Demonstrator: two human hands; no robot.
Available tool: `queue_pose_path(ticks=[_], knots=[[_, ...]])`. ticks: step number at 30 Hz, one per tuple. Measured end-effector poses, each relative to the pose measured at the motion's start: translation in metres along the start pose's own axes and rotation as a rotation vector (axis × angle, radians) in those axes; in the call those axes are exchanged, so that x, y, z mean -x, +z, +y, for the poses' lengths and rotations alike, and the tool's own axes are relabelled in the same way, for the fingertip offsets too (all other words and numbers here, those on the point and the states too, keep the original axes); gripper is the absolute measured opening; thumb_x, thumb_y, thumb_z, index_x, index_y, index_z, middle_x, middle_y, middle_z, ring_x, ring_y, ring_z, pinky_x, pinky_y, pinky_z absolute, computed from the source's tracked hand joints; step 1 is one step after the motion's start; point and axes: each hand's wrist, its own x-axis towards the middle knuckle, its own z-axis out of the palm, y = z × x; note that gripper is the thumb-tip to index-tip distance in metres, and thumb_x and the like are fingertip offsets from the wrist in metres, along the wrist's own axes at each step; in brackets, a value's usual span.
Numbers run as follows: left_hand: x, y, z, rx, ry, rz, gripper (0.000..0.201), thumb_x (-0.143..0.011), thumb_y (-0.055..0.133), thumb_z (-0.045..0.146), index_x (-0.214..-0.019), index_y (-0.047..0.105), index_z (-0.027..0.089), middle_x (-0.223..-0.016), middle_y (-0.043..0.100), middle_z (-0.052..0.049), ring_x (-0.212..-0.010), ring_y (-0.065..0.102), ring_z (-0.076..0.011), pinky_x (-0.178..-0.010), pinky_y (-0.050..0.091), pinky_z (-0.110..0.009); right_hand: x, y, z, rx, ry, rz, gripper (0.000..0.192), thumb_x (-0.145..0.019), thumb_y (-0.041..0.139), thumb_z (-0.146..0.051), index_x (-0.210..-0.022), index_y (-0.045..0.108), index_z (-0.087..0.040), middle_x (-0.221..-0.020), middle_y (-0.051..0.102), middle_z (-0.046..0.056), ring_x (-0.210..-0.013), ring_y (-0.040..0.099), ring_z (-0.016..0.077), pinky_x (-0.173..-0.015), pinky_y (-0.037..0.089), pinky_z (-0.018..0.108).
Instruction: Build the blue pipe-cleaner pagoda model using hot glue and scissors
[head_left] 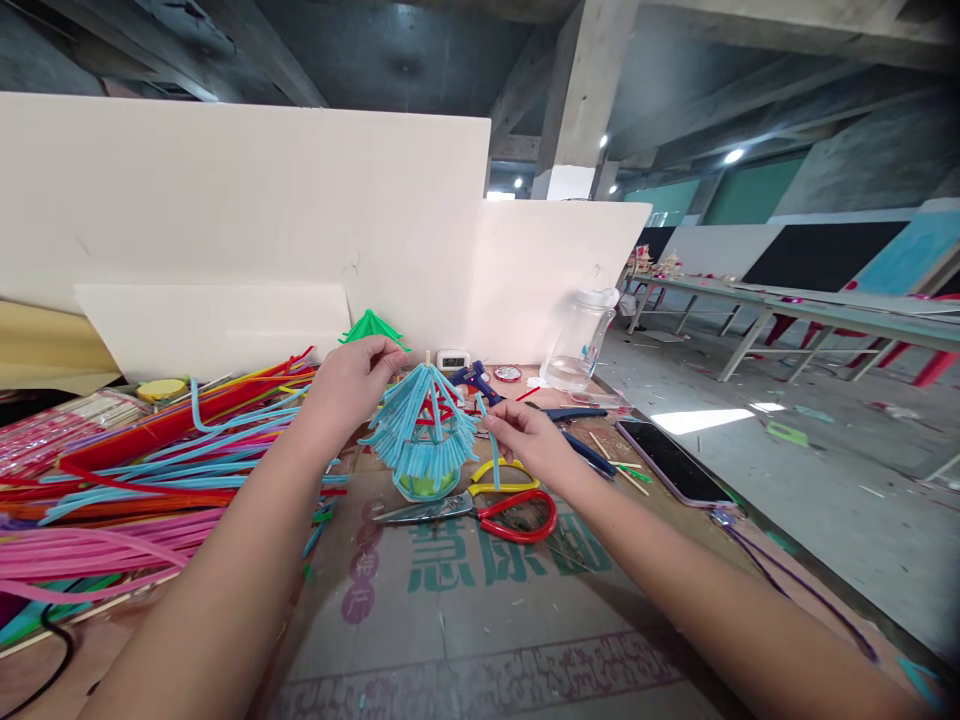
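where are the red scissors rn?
Head view, centre: the red scissors lie on the cardboard just in front of the blue roof model, below the right hand.

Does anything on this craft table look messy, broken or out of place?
Nothing looks broken. The pipe cleaners sprawl loose across the table's left side, short offcuts lie scattered near the phone, and the scissors lie open in front of the blue pipe-cleaner roof.
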Motion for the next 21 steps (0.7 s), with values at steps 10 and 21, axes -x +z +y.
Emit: queue_pose_path(ticks=[10,21], knots=[[0.000,-0.001,0.001,0.216,-0.022,-0.007,0.028,-0.081,0.059,0.034,-0.100,0.074,0.020,-0.092,0.075,-0.003,-0.079,0.065,-0.0191,-0.071,0.048,-0.029,-0.005,-0.001,0.018,0.097,0.069,-0.013,0.031,-0.080,0.060,-0.050,-0.080,0.051,-0.021,-0.053,0.049,-0.007,-0.043,0.040,0.0086,-0.043,0.033,0.023],[0.008,0.005,0.016,-0.111,0.140,-0.013,0.031,-0.084,0.055,0.044,-0.094,0.073,0.020,-0.085,0.069,-0.004,-0.076,0.061,-0.0189,-0.068,0.041,-0.030,-0.005,-0.002,0.036,0.234,0.090,0.007,0.020,-0.086,0.052,-0.041,-0.084,0.049,-0.021,-0.056,0.054,-0.006,-0.043,0.045,0.0104,-0.047,0.036,0.024]])
